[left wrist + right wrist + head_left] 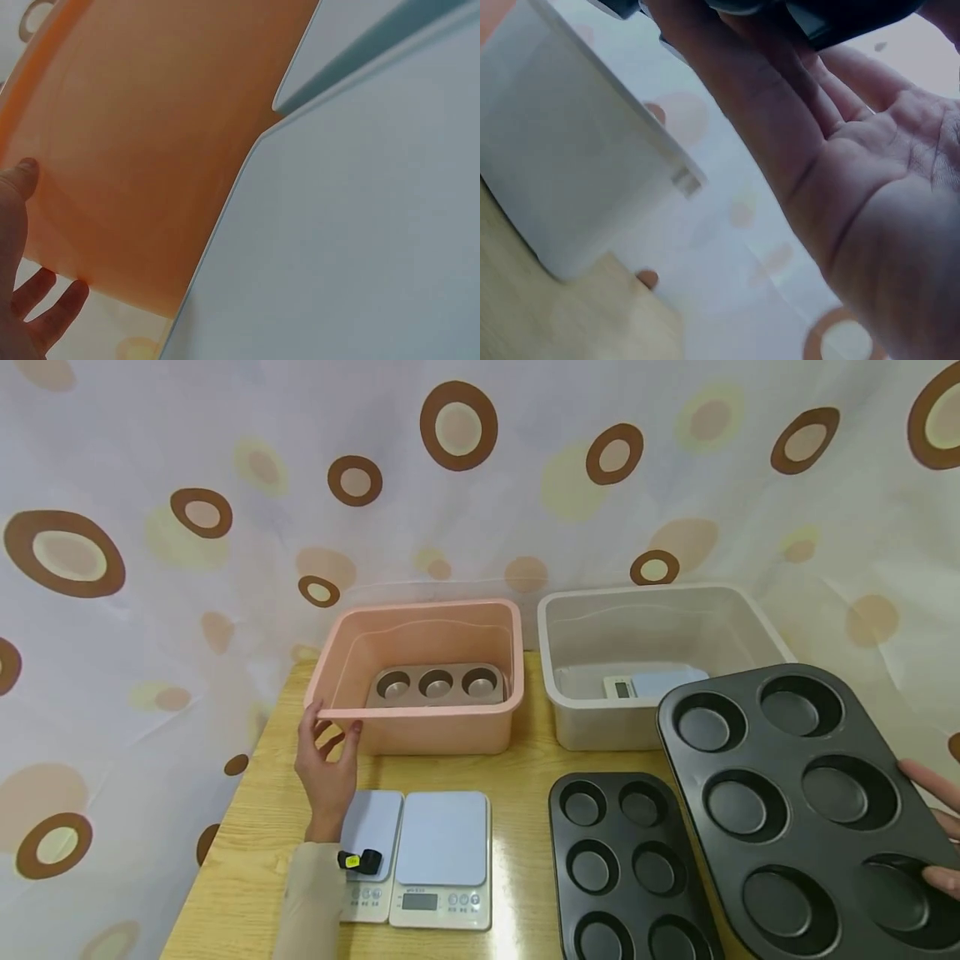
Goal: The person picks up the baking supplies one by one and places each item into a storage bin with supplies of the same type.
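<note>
At the front left corner of a pink plastic bin point(427, 735), my left hand point(327, 777) grips the rim, its thumb on the front wall and its fingers round the side. A muffin tin point(438, 700) with three cups showing lies inside that bin. On the right, my right hand point(870, 202) holds a large dark muffin tin point(791, 760) by its right edge, the thumb over a cup in the head view. The tin is tilted and overlaps the white bin point(600, 725). Below it, a smaller dark muffin tin point(615, 835) lies on the table.
Two digital kitchen scales, a left one point(375, 835) and a right one point(441, 839), lie side by side before the pink bin. Another scale point(663, 682) is inside the white bin. Behind the wooden table point(255, 810) hangs a patterned cloth point(510, 527).
</note>
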A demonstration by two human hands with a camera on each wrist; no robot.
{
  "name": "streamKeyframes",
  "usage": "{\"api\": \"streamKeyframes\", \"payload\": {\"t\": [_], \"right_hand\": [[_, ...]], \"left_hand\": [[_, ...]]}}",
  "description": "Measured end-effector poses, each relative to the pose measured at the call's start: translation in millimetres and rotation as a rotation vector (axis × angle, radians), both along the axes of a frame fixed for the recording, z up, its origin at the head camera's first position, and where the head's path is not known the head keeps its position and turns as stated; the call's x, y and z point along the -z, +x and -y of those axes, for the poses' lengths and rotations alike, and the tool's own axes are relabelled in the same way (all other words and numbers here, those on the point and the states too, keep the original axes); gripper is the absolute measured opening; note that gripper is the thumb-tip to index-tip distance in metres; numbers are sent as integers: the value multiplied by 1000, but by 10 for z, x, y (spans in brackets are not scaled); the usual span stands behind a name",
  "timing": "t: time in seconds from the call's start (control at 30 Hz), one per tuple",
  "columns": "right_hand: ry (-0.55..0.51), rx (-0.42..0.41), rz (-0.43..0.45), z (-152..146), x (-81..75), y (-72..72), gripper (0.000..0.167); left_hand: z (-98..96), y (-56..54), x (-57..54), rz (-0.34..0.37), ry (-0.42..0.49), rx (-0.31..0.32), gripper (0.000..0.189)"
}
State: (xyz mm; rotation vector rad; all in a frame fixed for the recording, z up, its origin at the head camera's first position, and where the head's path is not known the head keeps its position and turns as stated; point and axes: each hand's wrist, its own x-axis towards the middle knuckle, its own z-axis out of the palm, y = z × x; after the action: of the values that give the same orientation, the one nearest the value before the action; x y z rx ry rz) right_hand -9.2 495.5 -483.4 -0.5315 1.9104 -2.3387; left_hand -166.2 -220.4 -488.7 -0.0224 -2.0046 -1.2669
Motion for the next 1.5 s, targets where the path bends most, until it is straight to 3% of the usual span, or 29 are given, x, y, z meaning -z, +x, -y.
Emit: {"api": "streamKeyframes", "payload": {"t": [0.07, 0.17, 0.23, 0.3, 0.47, 0.57, 0.67, 0.83, 0.93, 1.13, 1.5], "right_hand": [[-39, -110, -37, 72, -104, -123, 117], [-150, -308, -19, 172, -244, -277, 108], [-206, -367, 2, 256, -302, -315, 101], [-238, -366, 22, 350, -350, -333, 95], [-115, -158, -36, 600, -442, -395, 84], [-59, -84, -59, 745, -509, -476, 77], [-58, -83, -39, 889, -608, -566, 72], [1, -58, 12, 1118, -774, -745, 66], [-18, -34, 19, 1236, -825, -868, 64], [-119, -51, 19, 1400, -856, -1061, 63], [-6, -66, 60, 1717, -1082, -1411, 57]], "left_hand": [[-16, 9, -42, -9, -3, 0, 62], [-20, 19, -46, -16, -4, 1, 62], [-10, 19, -17, -13, -3, 7, 62], [16, -1, 44, -6, -5, 7, 63], [128, -107, 223, -1, -17, -5, 66], [153, -123, 264, -3, -15, -9, 67], [119, -79, 215, 0, -3, -8, 65], [22, 26, -3, 2, 36, 4, 61], [-2, 36, -60, 8, 41, 9, 61], [-2, -14, -15, -1, 6, 7, 61], [5, -3, -34, 18, 29, 3, 60]]}}
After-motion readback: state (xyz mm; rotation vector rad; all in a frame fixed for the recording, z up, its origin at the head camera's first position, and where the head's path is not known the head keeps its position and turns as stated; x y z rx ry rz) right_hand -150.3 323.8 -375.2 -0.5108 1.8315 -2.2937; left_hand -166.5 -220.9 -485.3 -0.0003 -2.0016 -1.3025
